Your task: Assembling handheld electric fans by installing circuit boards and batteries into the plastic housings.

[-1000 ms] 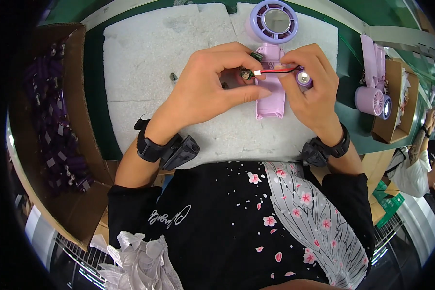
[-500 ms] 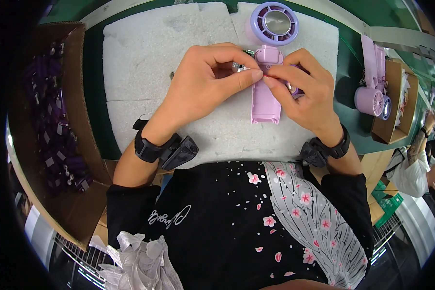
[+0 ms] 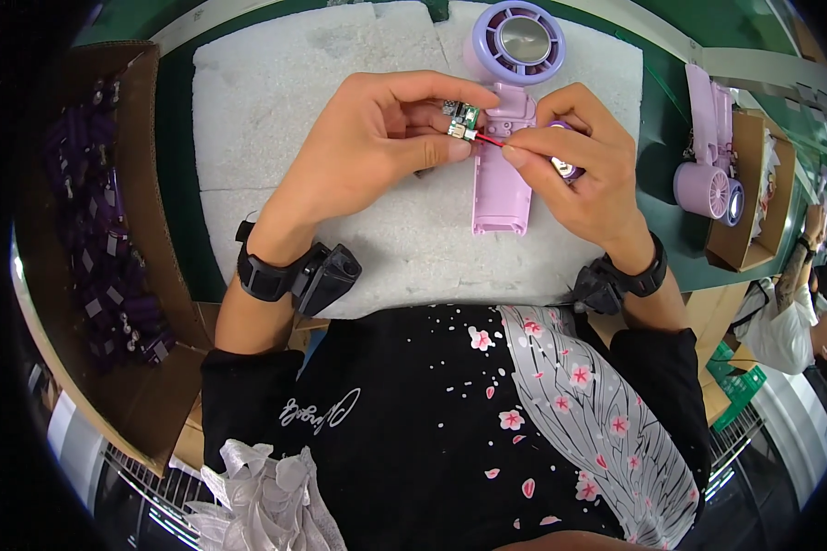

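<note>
"Head view: what was the state of the grip?"
"The left hand [image 3: 363, 151] was clamped on the green circuit board [image 3: 468, 117], between thumb and fingers. The right hand [image 3: 590, 174] pinched the red wire [image 3: 491, 140], just beside the board."
"Position?"
"Over the foam sheet [image 3: 276, 101], toward its far edge, by the pink housing [image 3: 503, 193]. A purple cylinder [image 3: 565, 167] sat within the right hand."

Before you, the sheet [image 3: 285, 110] appears to be foam, matt and rough. Your pink housing [image 3: 501, 197] is smooth plastic with slight sheen; the fan head [image 3: 482, 44] is likewise plastic, its disc [image 3: 526, 40] mirror-glossy. Your circuit board [image 3: 470, 117] carries shiny metal parts. Your carton [image 3: 152, 184] is matt cardboard, your shirt [image 3: 395, 432] matt cloth.
</note>
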A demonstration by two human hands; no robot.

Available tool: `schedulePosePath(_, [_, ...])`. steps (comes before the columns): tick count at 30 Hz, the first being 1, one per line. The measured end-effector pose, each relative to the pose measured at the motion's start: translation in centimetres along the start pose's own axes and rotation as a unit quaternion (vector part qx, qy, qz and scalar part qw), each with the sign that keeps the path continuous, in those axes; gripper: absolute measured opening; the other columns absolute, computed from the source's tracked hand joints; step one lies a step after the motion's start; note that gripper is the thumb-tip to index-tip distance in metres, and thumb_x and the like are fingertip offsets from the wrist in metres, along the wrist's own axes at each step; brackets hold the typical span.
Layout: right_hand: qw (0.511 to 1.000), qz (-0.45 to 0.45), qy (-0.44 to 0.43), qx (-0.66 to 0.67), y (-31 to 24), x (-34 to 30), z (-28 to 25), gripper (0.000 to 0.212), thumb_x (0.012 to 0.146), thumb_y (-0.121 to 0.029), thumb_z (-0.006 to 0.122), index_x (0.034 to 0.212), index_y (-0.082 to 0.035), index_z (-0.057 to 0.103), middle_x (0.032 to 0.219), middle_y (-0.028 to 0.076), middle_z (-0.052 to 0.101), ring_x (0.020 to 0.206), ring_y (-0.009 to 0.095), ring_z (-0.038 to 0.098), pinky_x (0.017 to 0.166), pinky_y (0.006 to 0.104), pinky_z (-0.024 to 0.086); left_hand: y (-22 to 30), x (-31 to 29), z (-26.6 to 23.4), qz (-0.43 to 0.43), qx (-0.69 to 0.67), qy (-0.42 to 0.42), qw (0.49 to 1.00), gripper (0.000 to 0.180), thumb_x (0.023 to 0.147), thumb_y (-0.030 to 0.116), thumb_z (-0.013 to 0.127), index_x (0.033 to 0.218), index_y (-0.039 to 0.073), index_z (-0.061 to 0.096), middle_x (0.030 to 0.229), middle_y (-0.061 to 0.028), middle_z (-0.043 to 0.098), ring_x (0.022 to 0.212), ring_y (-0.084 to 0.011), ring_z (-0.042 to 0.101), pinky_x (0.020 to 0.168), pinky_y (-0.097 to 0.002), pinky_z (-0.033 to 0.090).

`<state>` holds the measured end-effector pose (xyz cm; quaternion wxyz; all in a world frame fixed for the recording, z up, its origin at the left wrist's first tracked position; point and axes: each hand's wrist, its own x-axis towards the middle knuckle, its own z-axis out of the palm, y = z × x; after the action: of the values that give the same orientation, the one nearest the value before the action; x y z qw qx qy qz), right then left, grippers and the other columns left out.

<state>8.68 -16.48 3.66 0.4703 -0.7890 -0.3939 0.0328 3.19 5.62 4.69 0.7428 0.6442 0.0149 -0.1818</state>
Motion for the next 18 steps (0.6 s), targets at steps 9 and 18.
schedulePosePath(9, [1.000,0.012,-0.003,0.004,-0.06,-0.01,-0.02,0.011,0.074,-0.002,0.075,0.085,-0.003,0.072,0.084,0.006,0.055,0.060,0.010,0.051,0.052,0.0238,0.037,-0.04,0.05,-0.13,-0.001,-0.011,0.017,1.000,0.038,0.082,-0.007,0.068,0.120,0.000,0.064,0.091,-0.0040,0.069,0.080,-0.0065,0.064,0.071,-0.0191,0.050])
schedulePosePath(18, [1.000,0.006,-0.013,0.012,-0.07,0.04,0.06,0.011,0.074,-0.002,0.075,0.085,-0.003,0.072,0.085,0.006,0.055,0.060,0.010,0.051,0.053,0.0235,0.037,-0.57,0.19,-0.34,0.043,-0.015,0.040,0.998,0.038,0.080,-0.007,0.071,0.116,-0.002,0.062,0.105,-0.0073,0.067,0.088,-0.0110,0.066,0.079,-0.0223,0.053])
